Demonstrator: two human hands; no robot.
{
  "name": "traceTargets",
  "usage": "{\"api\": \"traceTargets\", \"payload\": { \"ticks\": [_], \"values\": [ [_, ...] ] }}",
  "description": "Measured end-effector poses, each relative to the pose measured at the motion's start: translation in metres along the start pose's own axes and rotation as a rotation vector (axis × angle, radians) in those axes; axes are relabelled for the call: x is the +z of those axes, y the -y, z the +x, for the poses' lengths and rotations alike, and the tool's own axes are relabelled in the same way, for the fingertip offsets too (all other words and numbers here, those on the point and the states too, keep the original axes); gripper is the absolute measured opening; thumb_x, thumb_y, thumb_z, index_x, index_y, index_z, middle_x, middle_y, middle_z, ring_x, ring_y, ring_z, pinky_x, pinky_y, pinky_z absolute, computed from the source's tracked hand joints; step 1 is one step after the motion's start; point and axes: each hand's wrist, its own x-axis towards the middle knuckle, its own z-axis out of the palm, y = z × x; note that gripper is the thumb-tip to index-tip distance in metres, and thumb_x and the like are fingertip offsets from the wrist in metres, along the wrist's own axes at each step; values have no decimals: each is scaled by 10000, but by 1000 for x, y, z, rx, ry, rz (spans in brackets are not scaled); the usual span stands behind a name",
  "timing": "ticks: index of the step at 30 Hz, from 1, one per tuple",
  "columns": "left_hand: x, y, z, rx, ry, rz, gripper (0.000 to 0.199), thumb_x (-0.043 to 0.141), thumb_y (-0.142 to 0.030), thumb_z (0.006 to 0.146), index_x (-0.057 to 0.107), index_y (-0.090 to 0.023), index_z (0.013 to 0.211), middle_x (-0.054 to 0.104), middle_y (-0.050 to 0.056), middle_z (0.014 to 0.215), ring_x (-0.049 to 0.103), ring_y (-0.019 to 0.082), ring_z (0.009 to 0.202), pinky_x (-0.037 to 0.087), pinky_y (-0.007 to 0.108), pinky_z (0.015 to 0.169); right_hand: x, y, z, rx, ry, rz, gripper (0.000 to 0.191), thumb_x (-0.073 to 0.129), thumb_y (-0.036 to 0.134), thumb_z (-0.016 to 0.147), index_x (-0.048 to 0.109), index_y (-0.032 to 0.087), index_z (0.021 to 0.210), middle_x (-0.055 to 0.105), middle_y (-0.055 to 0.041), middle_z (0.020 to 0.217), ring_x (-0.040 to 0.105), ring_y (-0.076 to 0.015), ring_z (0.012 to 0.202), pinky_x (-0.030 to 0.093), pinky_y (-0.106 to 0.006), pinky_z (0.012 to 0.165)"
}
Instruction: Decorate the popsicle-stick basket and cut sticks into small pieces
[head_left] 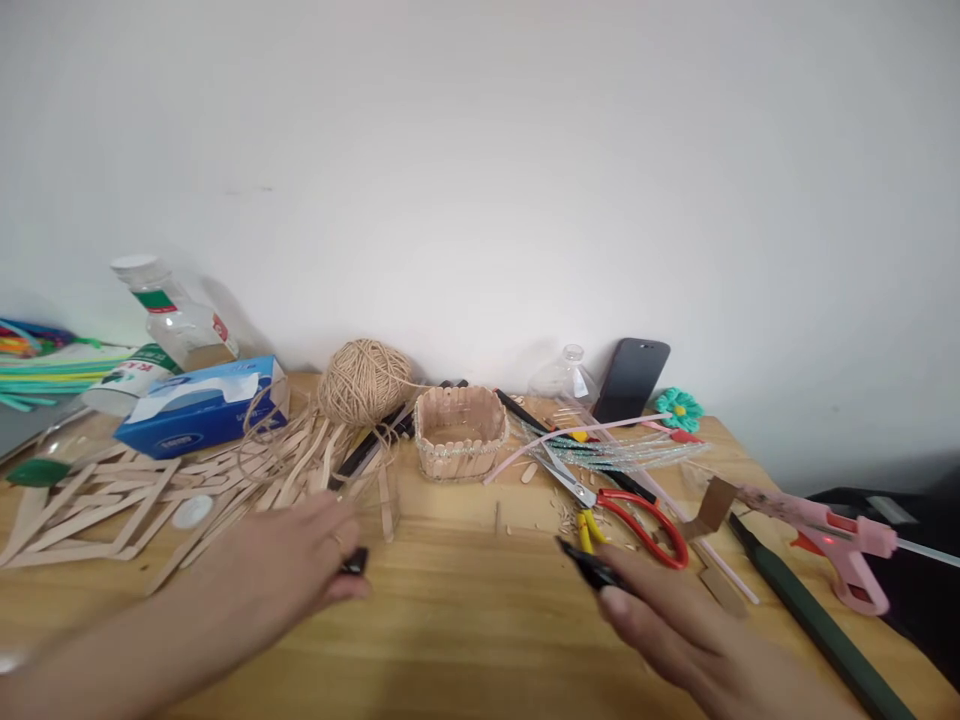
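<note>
My left hand, slightly blurred, is closed around a small black object, perhaps a pen cap. On the right, my right hand grips a black marker, its tip pointing up and left. Between and beyond the hands stands a small oval basket made of wooden stick pieces with a sparkly trim. Just past my right hand lie scissors with red handles and a yellow-handled tool. A ball of twine sits behind my left hand.
Wooden sticks, a blue box and a bottle are at the left. A phone leans on the wall. A pink glue gun and dark green bar lie right, near the table edge.
</note>
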Motion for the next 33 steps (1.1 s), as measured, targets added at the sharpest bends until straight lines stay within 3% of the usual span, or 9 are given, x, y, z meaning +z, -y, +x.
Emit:
{"api": "traceTargets", "payload": {
  "ticks": [4,10,14,19,21,24,27,31,33],
  "values": [
    [37,-31,14,-13,204,64,116,585,-278,843,622,-169,828,644,48,840,615,220,797,480,279,605,15,12,11,48,104,118,309,542,503,825,700,255,920,680,-38,830,619,-217,818,510,-294,734],
    [67,-35,31,-107,241,78,188,516,-202,882,607,-163,1042,642,73,967,616,232,915,502,279,631,27,7,5,154,167,292,438,473,608,832,646,207,877,566,-8,740,490,-119,634,436,-225,587],
    [68,-26,32,-131,156,91,307,584,-276,847,579,-147,1125,650,88,1010,630,233,903,516,295,657,28,9,14,132,261,420,455,451,589,858,596,160,811,485,23,661,418,-62,529,337,-169,458],
    [63,-8,31,-84,-258,-41,190,468,-253,902,606,-145,976,651,78,927,623,200,831,509,296,671,38,1,23,121,298,757,364,549,523,833,495,204,1000,530,48,637,460,-43,411,361,-122,346],
    [54,3,36,-99,-347,-79,211,436,-181,895,565,-133,1054,616,108,1027,590,212,936,501,331,775,41,0,25,99,305,872,304,563,476,843,418,252,990,585,52,656,503,-57,387,395,-126,322],
    [39,17,51,-63,-300,-150,446,498,-118,829,421,-141,1268,503,133,1271,424,259,1202,379,452,1009,42,4,26,69,283,940,236,558,424,860,400,249,871,638,31,725,579,-85,429,439,-146,332],
    [31,27,69,5,-140,-248,602,554,-51,762,382,-183,1324,451,103,1367,242,280,1335,261,513,1082,36,9,27,63,274,943,150,545,354,866,478,222,893,673,-22,774,661,-143,574,493,-203,429],
    [33,34,88,36,-87,-373,218,600,-60,762,608,-185,941,628,65,1090,374,268,1270,162,550,1096,28,13,29,6,197,977,305,696,310,731,549,225,984,682,-45,813,668,-181,699,494,-287,616],
    [34,37,94,32,-96,-412,80,616,-101,781,597,-170,817,644,51,981,498,241,1147,237,514,1073,24,15,29,-79,95,958,414,767,303,662,564,254,1019,656,-22,800,628,-169,698,461,-279,622]
  ]
}}
